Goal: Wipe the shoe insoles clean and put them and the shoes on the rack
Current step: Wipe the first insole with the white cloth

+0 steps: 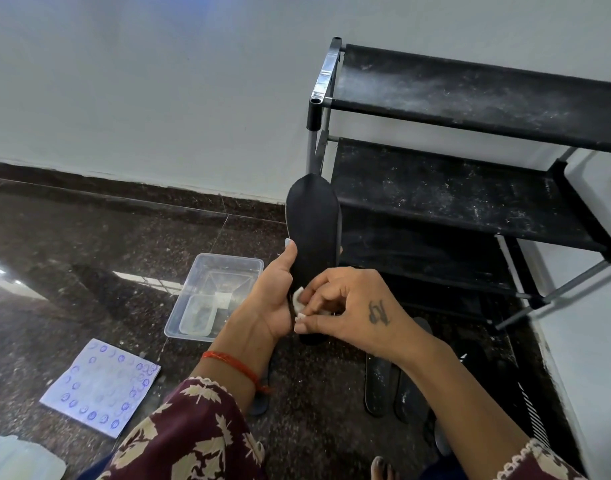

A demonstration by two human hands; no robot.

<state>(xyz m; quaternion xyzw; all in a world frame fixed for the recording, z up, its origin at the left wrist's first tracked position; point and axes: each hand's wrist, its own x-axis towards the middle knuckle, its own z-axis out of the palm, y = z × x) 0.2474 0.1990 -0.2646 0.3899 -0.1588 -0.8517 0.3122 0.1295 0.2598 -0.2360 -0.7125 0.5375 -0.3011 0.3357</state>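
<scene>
Just left of the shoe rack point(470, 188), left hand point(272, 299) grips upright black insole point(314, 230); right hand point(349, 306) fingers pinch white cotton pad point(298, 299) against it

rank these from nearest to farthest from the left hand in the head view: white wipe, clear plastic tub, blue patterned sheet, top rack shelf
1. White wipe, touching the left hand.
2. Clear plastic tub, just left on the floor.
3. Blue patterned sheet, lower left.
4. Top rack shelf, upper right.
</scene>
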